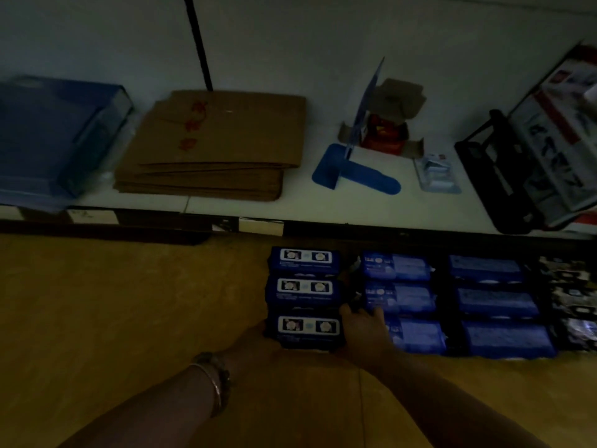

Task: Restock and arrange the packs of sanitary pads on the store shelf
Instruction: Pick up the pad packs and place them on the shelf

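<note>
The dark blue plastic pad pack [307,331], frontmost in its column on the brown wooden shelf [129,302], is pressed between left hand [258,336] and right hand [363,328]; finger curl cannot be told. Uneven pressure could skew it into the lighter blue packs [399,299].

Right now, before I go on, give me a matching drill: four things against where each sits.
1 flattened cardboard
2 blue divider
3 black rack
4 front dark pack

a upper shelf, far right
b lower shelf, between left hand and right hand
c beside the blue box
d just left of the blister pack

Pairs: 1-c, 2-d, 3-a, 4-b
</note>
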A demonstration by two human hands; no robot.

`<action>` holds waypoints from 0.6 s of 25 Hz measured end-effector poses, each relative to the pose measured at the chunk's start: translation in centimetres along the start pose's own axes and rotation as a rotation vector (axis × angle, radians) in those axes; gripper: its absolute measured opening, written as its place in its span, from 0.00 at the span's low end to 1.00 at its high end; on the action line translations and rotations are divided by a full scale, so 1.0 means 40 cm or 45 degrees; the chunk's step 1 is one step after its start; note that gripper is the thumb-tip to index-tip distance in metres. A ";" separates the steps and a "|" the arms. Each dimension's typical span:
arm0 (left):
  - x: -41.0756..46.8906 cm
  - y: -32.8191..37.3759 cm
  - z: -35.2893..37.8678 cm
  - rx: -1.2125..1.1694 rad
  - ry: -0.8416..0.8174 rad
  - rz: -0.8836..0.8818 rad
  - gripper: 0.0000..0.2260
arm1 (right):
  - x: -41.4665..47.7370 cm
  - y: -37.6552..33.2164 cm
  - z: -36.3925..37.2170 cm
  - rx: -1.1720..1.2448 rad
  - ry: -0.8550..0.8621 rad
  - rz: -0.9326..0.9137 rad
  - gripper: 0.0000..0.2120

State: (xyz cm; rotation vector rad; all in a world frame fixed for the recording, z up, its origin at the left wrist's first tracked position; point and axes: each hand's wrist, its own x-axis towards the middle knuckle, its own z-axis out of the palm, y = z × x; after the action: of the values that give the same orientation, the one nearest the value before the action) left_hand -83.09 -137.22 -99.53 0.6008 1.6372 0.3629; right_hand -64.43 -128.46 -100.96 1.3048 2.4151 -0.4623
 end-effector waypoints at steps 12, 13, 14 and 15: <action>0.039 -0.032 0.051 -0.174 0.254 -0.003 0.24 | 0.045 0.008 0.056 -0.018 0.039 -0.017 0.30; 0.040 -0.031 0.051 -0.187 0.250 0.003 0.24 | 0.047 0.008 0.051 -0.002 0.033 -0.010 0.30; 0.039 -0.031 0.053 -0.199 0.249 0.010 0.24 | 0.046 0.008 0.046 0.002 0.025 -0.009 0.31; 0.038 -0.031 0.054 -0.203 0.252 0.008 0.25 | 0.044 0.007 0.042 -0.007 0.025 -0.012 0.31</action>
State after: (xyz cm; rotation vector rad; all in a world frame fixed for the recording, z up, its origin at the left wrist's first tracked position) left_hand -81.30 -137.59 -101.81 0.4610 1.7750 0.5666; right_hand -64.84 -127.79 -103.27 1.3021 2.4381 -0.4468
